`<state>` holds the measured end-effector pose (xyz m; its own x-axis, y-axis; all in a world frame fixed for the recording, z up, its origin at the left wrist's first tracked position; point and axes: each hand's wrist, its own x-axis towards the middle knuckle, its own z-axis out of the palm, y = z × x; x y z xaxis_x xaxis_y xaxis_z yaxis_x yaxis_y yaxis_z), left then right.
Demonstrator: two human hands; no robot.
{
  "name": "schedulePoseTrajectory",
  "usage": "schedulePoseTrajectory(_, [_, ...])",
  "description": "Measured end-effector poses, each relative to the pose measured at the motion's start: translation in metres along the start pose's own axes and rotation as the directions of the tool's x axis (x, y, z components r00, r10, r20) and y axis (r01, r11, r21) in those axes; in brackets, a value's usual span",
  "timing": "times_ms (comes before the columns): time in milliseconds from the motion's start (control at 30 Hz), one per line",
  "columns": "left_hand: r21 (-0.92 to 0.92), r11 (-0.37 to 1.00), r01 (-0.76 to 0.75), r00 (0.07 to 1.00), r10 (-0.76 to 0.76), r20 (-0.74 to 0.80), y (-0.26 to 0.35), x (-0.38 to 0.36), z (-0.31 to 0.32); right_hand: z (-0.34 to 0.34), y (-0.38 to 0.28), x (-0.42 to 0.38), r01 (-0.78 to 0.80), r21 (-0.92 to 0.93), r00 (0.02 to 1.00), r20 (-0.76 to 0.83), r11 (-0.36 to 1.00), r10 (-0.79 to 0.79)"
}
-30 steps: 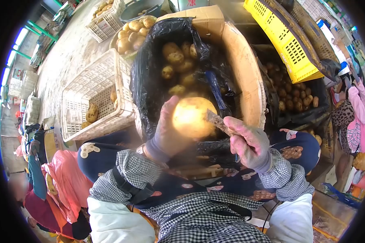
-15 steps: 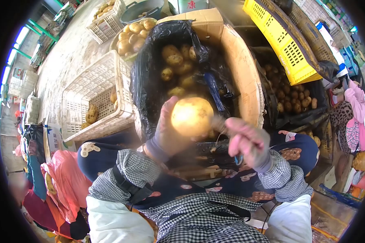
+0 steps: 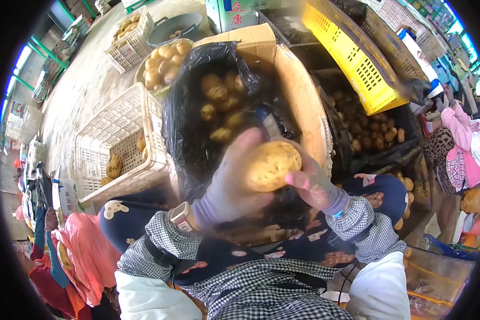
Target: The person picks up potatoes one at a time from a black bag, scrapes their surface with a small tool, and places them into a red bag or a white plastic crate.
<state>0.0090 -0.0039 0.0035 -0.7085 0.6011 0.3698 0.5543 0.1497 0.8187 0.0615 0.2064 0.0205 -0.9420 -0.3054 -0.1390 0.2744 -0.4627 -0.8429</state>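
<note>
A large pale yellow potato (image 3: pixel 273 165) with brown specks is held over the lined box. My left hand (image 3: pixel 232 184), in a greyish glove, cups it from the left with the thumb over the top. On the other side, my right hand (image 3: pixel 313 184) presses its thumb against the potato, and its other fingers are partly hidden behind. A bit of blue (image 3: pixel 337 214) shows at the right wrist. Below the hands, several potatoes (image 3: pixel 217 94) lie in a cardboard box (image 3: pixel 302 90) lined with black plastic (image 3: pixel 176 106). A blue-and-grey strip (image 3: pixel 271 127) shows just beyond the held potato.
At left stands a white plastic crate (image 3: pixel 117 114) with a few potatoes. Behind it are a heaped potato basket (image 3: pixel 162 64), another white crate (image 3: pixel 127 53) and a dark tub (image 3: pixel 173 32). A yellow crate (image 3: pixel 352 58) leans at right, above black-lined potatoes (image 3: pixel 376 130).
My right hand, apart from the potato before and blurred beside a thin object, has come in against it. The potato has moved right and turned in my left hand. The view has shifted slightly.
</note>
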Motion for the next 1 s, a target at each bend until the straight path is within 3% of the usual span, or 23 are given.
schedulePoseTrajectory(67, [-0.076, 0.986, 0.146, 0.983, -0.154, -0.101, -0.009, -0.006, 0.009, -0.007, 0.004, 0.005, 0.127, -0.075, 0.991, -0.022, 0.989, -0.129])
schedulePoseTrajectory(100, [-0.459, 0.851, 0.255, 0.955, -0.297, -0.019, -0.007, -0.004, 0.009, -0.006, 0.001, 0.006, 0.132, -0.056, 0.99, -0.045, 0.99, -0.135])
schedulePoseTrajectory(167, [-0.446, 0.846, 0.292, 0.951, -0.308, 0.039, -0.002, 0.001, 0.005, -0.008, 0.0, 0.006, 0.202, -0.125, 0.978, -0.016, 0.971, -0.206])
schedulePoseTrajectory(300, [-0.638, 0.733, 0.235, 0.961, -0.275, 0.038, -0.009, -0.006, 0.012, -0.015, 0.006, 0.006, 0.269, -0.185, 0.963, 0.017, 0.945, -0.271])
schedulePoseTrajectory(400, [-0.642, 0.716, 0.272, 0.957, -0.269, 0.106, -0.009, -0.006, 0.004, -0.012, 0.006, 0.004, 0.263, -0.168, 0.965, 0.03, 0.95, -0.262])
schedulePoseTrajectory(467, [-0.665, 0.666, 0.339, 0.93, -0.345, 0.128, 0.005, -0.005, -0.003, -0.016, 0.015, 0.008, 0.307, -0.185, 0.95, 0.113, 0.934, -0.29])
schedulePoseTrajectory(533, [-0.702, 0.635, 0.324, 0.934, -0.333, 0.131, 0.004, -0.003, -0.003, -0.014, 0.007, 0.003, 0.301, -0.335, 0.953, 0.147, 0.893, -0.266])
schedulePoseTrajectory(567, [-0.743, 0.605, 0.287, 0.939, -0.332, 0.093, -0.015, -0.01, 0.005, -0.021, 0.023, 0.01, 0.3, -0.231, 0.947, 0.187, 0.926, -0.26])
schedulePoseTrajectory(600, [-0.725, 0.602, 0.335, 0.908, -0.411, 0.079, 0.001, -0.009, 0.002, -0.026, 0.027, 0.01, 0.384, -0.474, 0.923, 0.217, 0.792, -0.317])
schedulePoseTrajectory(633, [-0.731, 0.557, 0.395, 0.883, -0.451, 0.133, 0.006, -0.007, -0.003, -0.02, 0.03, 0.008, 0.395, -0.53, 0.917, 0.177, 0.75, -0.358])
schedulePoseTrajectory(667, [-0.751, 0.537, 0.385, 0.891, -0.429, 0.15, 0.013, -0.006, -0.003, -0.023, 0.031, 0.009, 0.409, -0.745, 0.889, 0.195, 0.527, -0.414])
schedulePoseTrajectory(700, [-0.795, 0.483, 0.367, 0.889, -0.433, 0.147, 0.002, -0.01, 0.002, -0.023, 0.034, 0.009, 0.422, -0.771, 0.876, 0.211, 0.477, -0.433])
schedulePoseTrajectory(733, [-0.803, 0.451, 0.39, 0.859, -0.492, 0.142, 0.001, -0.009, 0.007, -0.021, 0.033, 0.009, 0.453, -0.764, 0.863, 0.245, 0.46, -0.442])
schedulePoseTrajectory(800, [-0.716, 0.546, 0.435, 0.851, -0.51, 0.128, -0.005, -0.01, 0.008, -0.017, 0.036, 0.007, 0.485, -0.761, 0.844, 0.28, 0.43, -0.457])
schedulePoseTrajectory(900, [-0.764, 0.408, 0.499, 0.795, -0.566, 0.217, -0.001, -0.013, 0.003, -0.014, 0.033, 0.004, 0.448, -0.715, 0.874, 0.221, 0.537, -0.434])
schedulePoseTrajectory(933, [-0.707, 0.55, 0.444, 0.856, -0.494, 0.154, 0.004, -0.011, 0.004, -0.014, 0.031, 0.001, 0.433, -0.686, 0.885, 0.199, 0.585, -0.422])
schedulePoseTrajectory(967, [-0.633, 0.676, 0.377, 0.906, -0.41, 0.102, 0.01, -0.007, 0.006, -0.017, 0.03, 0.002, 0.424, -0.739, 0.875, 0.184, 0.524, -0.448])
schedulePoseTrajectory(1000, [-0.567, 0.752, 0.336, 0.931, -0.356, 0.08, 0.005, -0.008, 0.005, -0.015, 0.026, 0.0, 0.424, -0.607, 0.888, 0.13, 0.672, -0.442])
